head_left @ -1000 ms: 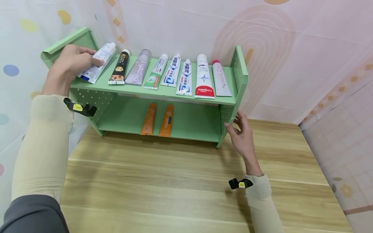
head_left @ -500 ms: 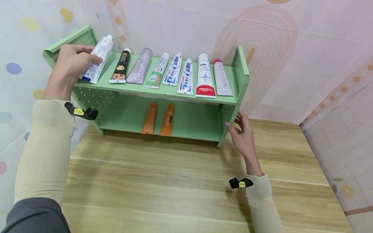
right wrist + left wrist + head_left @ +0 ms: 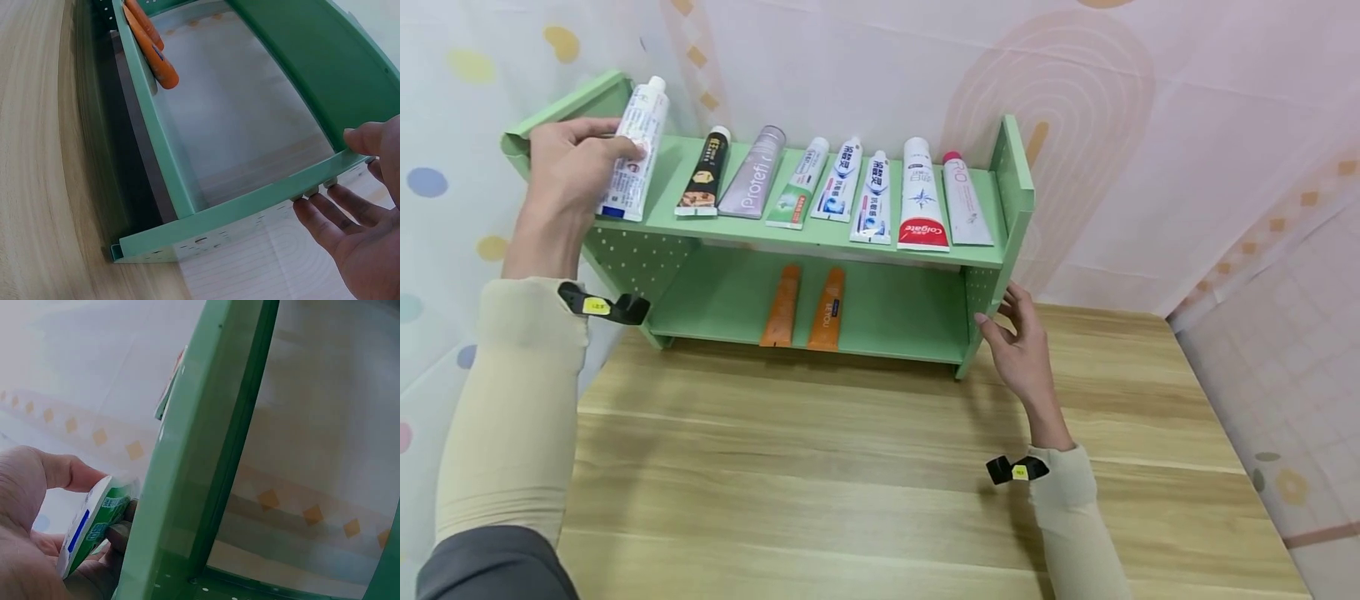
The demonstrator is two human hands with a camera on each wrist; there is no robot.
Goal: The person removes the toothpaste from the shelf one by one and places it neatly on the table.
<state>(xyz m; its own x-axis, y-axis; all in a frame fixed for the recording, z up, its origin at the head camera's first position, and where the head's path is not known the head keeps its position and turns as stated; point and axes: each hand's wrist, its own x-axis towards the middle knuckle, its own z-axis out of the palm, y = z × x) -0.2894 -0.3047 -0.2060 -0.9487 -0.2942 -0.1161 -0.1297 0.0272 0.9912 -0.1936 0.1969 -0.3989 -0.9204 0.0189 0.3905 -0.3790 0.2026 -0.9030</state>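
Note:
My left hand (image 3: 568, 167) grips a white toothpaste tube (image 3: 634, 146) at the left end of the green shelf's (image 3: 820, 237) top board, the tube tilted up with its cap high. The left wrist view shows thumb and fingers around the tube's flat end (image 3: 94, 522) beside the shelf's side panel (image 3: 194, 456). My right hand (image 3: 1018, 337) holds the shelf's right side panel (image 3: 250, 212), fingers behind it and thumb on the inner edge. Several other tubes lie in a row on the top board, among them a Colgate tube (image 3: 921, 200).
Two orange tubes (image 3: 808, 308) lie on the lower board (image 3: 237, 125). The shelf stands at the back of a wooden table (image 3: 850, 483), against a patterned wall covering. The table's right edge runs along a tiled wall.
My left hand has lifted the white tube off the top board and tipped it more upright. The right hand has stayed on the side panel.

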